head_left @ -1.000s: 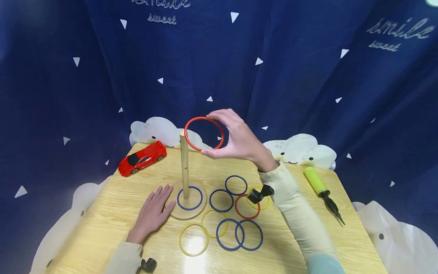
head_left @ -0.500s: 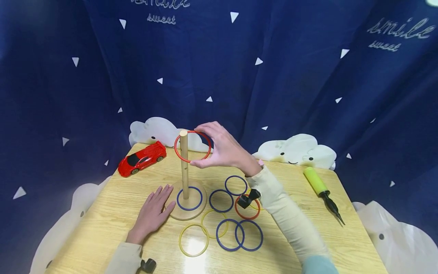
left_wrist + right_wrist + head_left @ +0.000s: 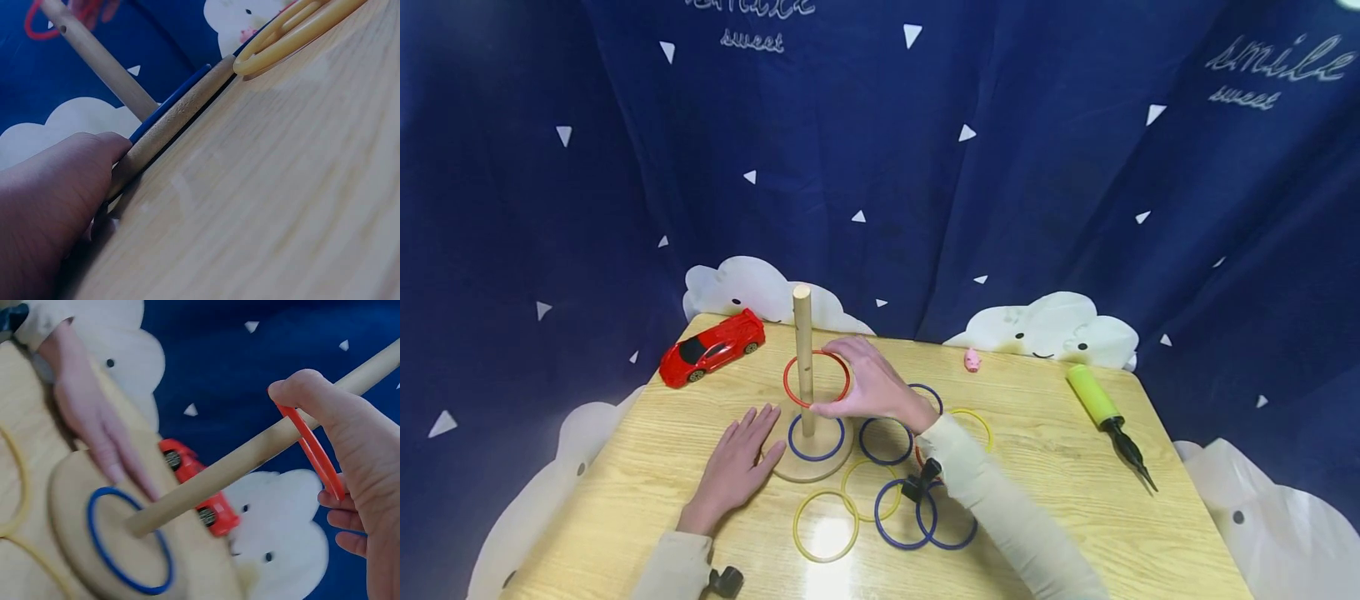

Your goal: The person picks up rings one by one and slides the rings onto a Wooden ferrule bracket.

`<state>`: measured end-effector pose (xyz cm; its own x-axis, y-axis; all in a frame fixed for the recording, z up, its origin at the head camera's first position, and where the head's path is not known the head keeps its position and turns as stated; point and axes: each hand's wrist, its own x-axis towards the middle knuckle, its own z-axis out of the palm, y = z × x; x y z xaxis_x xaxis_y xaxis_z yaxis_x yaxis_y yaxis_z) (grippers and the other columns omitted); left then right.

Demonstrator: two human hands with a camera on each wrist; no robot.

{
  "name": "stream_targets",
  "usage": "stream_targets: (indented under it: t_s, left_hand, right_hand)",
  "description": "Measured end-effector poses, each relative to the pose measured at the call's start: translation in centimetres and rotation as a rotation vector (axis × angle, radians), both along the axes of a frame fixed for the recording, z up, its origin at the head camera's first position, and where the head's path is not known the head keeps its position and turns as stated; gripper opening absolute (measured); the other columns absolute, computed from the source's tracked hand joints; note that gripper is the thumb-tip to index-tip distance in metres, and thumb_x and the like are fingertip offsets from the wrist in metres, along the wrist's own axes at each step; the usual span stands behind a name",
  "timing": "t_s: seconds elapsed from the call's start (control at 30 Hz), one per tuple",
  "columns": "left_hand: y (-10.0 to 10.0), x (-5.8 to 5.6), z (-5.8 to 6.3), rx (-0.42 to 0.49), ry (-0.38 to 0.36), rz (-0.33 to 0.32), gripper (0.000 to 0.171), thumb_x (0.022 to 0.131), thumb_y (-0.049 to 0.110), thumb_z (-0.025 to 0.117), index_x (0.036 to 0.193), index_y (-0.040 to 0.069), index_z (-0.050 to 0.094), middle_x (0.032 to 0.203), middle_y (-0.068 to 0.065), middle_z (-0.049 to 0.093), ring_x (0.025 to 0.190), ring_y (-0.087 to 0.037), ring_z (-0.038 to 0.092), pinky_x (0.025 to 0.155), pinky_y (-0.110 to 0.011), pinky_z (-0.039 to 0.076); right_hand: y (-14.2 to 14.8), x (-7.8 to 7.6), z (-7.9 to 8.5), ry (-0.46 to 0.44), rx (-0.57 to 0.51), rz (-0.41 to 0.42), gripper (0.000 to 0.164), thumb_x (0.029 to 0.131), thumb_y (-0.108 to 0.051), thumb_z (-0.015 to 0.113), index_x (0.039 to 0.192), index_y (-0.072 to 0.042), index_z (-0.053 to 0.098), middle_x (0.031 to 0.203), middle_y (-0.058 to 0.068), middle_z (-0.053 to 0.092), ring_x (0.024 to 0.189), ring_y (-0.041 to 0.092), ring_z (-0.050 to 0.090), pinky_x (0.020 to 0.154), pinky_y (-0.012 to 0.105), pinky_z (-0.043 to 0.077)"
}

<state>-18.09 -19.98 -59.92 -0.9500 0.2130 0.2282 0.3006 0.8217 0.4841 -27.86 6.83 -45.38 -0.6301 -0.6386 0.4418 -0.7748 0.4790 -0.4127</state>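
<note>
My right hand pinches a red ring between thumb and fingers. The ring encircles the upright wooden peg partway down, above the round base. In the right wrist view the red ring crosses the peg, thumb on one side of it and fingers on the other. A blue ring lies round the peg's foot on the base. My left hand rests flat with straight fingers at the base's left edge; in the left wrist view its thumb touches the base rim.
Several blue, yellow and red rings lie right of and before the base, including a yellow ring and overlapping blue rings. A red toy car stands back left. A pink pig figure and a green-and-black pump are at the right.
My right hand has brought the red ring left over the peg's top and lowered it partway down the peg. The pink pig figure has come into full view. My left hand has stayed put.
</note>
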Motion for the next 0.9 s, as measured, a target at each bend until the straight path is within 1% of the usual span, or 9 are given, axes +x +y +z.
stream_targets:
  t_s: [0.13, 0.33, 0.47, 0.6, 0.73, 0.83, 0.9]
  left_hand:
    - [0.1, 0.0, 0.0, 0.001, 0.001, 0.003, 0.066, 0.108, 0.050, 0.050, 0.162, 0.014, 0.040, 0.167, -0.010, 0.038, 0.156, -0.038, 0.029, 0.125, -0.060, 0.018]
    - [0.3, 0.1, 0.2, 0.005, 0.006, 0.006, 0.066, 0.108, 0.048, 0.052, 0.162, 0.013, 0.040, 0.166, -0.011, 0.039, 0.156, -0.038, 0.030, 0.125, -0.060, 0.019]
    - [0.3, 0.1, 0.2, -0.003, 0.015, 0.004, 0.066, 0.108, 0.047, 0.052, 0.162, 0.013, 0.040, 0.166, -0.011, 0.039, 0.155, -0.038, 0.031, 0.125, -0.060, 0.020]
    - [0.2, 0.0, 0.1, -0.009, 0.010, 0.002, 0.066, 0.108, 0.048, 0.051, 0.163, 0.013, 0.039, 0.166, -0.010, 0.038, 0.155, -0.038, 0.030, 0.125, -0.060, 0.019]
    - [0.1, -0.1, 0.1, -0.012, 0.009, 0.000, 0.066, 0.108, 0.048, 0.051, 0.163, 0.013, 0.040, 0.166, -0.010, 0.039, 0.155, -0.038, 0.030, 0.125, -0.060, 0.020]
    - [0.1, 0.0, 0.2, -0.014, 0.008, -0.001, 0.066, 0.108, 0.048, 0.051, 0.163, 0.013, 0.040, 0.166, -0.010, 0.039, 0.155, -0.038, 0.030, 0.125, -0.060, 0.020]
    - [0.0, 0.0, 0.2, -0.015, 0.004, 0.000, 0.066, 0.108, 0.049, 0.050, 0.163, 0.013, 0.039, 0.167, -0.009, 0.038, 0.156, -0.038, 0.030, 0.125, -0.060, 0.019]
  right_hand:
    - [-0.1, 0.0, -2.7, -0.042, 0.025, -0.019, 0.082, 0.068, -0.055, 0.091, 0.132, -0.011, 0.065, 0.128, 0.003, 0.069, 0.127, 0.020, 0.055, 0.110, 0.038, 0.046]
    - [0.0, -0.2, -7.0, -0.026, 0.076, -0.076, 0.084, 0.069, -0.062, 0.087, 0.130, -0.008, 0.066, 0.126, 0.003, 0.068, 0.122, 0.020, 0.057, 0.104, 0.039, 0.049]
    - [0.1, -0.3, -9.0, -0.039, 0.106, -0.108, 0.086, 0.070, -0.065, 0.085, 0.131, -0.008, 0.066, 0.125, 0.003, 0.067, 0.122, 0.020, 0.056, 0.103, 0.039, 0.048]
    - [0.1, -0.2, -10.1, -0.054, 0.124, -0.135, 0.087, 0.070, -0.066, 0.085, 0.131, -0.008, 0.066, 0.128, 0.004, 0.066, 0.124, 0.020, 0.055, 0.104, 0.040, 0.049]
    - [0.2, 0.0, -10.5, -0.090, 0.173, -0.159, 0.089, 0.071, -0.072, 0.081, 0.133, -0.011, 0.065, 0.131, 0.002, 0.063, 0.126, 0.018, 0.053, 0.105, 0.038, 0.048]
    - [0.2, 0.2, -10.8, -0.121, 0.195, -0.171, 0.090, 0.071, -0.076, 0.077, 0.133, -0.012, 0.065, 0.130, 0.001, 0.063, 0.126, 0.018, 0.053, 0.104, 0.038, 0.048]
    - [0.2, 0.4, -11.0, -0.125, 0.204, -0.173, 0.091, 0.072, -0.078, 0.075, 0.132, -0.012, 0.065, 0.130, 0.001, 0.062, 0.125, 0.018, 0.053, 0.103, 0.038, 0.049]
